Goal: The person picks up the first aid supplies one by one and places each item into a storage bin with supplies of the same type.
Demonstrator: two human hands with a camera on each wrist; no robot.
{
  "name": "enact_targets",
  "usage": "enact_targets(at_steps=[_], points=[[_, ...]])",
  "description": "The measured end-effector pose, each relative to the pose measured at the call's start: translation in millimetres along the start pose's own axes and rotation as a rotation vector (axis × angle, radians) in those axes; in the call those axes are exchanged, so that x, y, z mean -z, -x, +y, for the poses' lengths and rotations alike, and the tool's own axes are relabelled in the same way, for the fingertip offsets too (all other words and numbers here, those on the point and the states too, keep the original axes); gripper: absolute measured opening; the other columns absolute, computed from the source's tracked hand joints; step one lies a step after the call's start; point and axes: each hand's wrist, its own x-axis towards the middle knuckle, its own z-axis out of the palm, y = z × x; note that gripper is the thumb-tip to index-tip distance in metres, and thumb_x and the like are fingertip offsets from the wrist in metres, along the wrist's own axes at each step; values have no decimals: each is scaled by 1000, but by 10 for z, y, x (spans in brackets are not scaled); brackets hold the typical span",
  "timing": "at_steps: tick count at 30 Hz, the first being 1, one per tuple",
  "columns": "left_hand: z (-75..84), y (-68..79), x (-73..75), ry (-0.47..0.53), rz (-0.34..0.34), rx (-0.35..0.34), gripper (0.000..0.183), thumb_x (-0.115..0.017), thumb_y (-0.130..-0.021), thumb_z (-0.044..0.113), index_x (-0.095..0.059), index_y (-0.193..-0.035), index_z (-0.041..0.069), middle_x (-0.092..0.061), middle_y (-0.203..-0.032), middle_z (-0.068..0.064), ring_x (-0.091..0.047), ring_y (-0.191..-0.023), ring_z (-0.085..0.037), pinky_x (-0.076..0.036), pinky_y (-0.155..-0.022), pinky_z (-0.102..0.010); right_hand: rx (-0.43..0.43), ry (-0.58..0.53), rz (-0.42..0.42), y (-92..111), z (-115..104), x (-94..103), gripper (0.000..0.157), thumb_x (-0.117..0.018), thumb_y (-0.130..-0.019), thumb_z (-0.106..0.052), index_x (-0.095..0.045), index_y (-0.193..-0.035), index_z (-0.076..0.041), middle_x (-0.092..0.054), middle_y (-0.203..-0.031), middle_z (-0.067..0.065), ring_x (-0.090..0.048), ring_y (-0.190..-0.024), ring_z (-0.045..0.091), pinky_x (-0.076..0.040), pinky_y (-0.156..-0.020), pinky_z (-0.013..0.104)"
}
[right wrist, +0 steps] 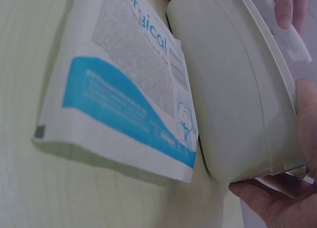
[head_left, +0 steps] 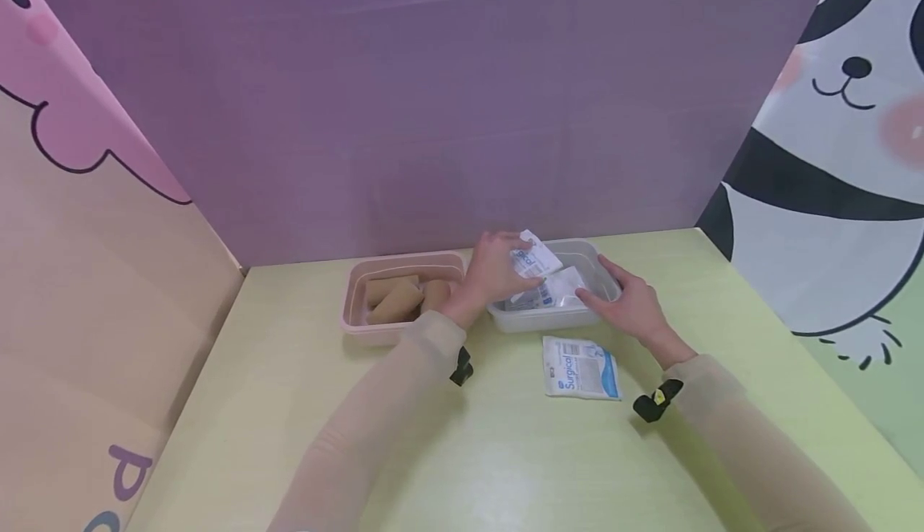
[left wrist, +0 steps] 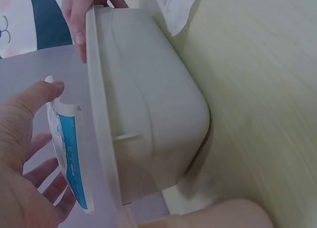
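My left hand (head_left: 492,269) pinches a white and blue "Surgical" packet (head_left: 536,259) between thumb and fingers, above a white plastic bin (head_left: 549,322). The left wrist view shows that packet (left wrist: 72,149) edge-on beside the bin's rim, the thumb at its top end. Inside the bin lies another white packet (head_left: 565,285), partly covered by the left hand. My right hand (head_left: 635,309) grips the bin's right end, thumb over the rim and fingers along the outside. On the table just in front of the bin, a further "Surgical" packet (head_left: 581,368) lies flat, print upward.
A pink plastic bin (head_left: 348,307) with several tan rolls (head_left: 397,302) stands left of the white one, partly behind the left forearm. A purple partition (head_left: 447,115) rises right behind both bins. Printed panels flank the pale yellow table (head_left: 505,452).
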Motion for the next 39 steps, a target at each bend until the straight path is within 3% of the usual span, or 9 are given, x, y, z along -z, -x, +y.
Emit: enact_targets(at_steps=[10,22,30,39], points=[[10,17,-103,0,-35,39,61,-90,-84,42,-73,-137,16,-64,-152,-7,-54,-147,-27,-33,-128,-44,9,-9,1,-21,10,-34,95,-69,-99,-58,-26,-170,-12,-37,-167,31,-41,-151,54,-40,-118,68],[30,2,-188,32,-27,50,62,-90,-84,43,-74,-137,16,-63,-154,-7,-53,-148,-28,-29,-131,-48,2,-1,0,-6,-7,-37,95,-69,-99,-56,-25,-170,-12,-36,-167,31,-39,-152,54,-38,-119,68],[102,29,-211,9,-38,54,61,-90,-85,45,-73,-139,20,-61,-155,-8,-53,-146,-31,-42,-119,-52,18,-13,13,2,-5,-38,93,-71,-99,-54,-27,-169,-11,-39,-166,32,-42,-149,54,-40,-118,69],[144,18,-210,15,-16,-1,60,-88,-87,45,-73,-138,18,-67,-149,-7,-56,-143,-28,-44,-119,-48,12,-9,27,14,2,-8,92,-70,-99,-54,-28,-169,-10,-41,-164,33,-47,-146,53,-43,-115,68]])
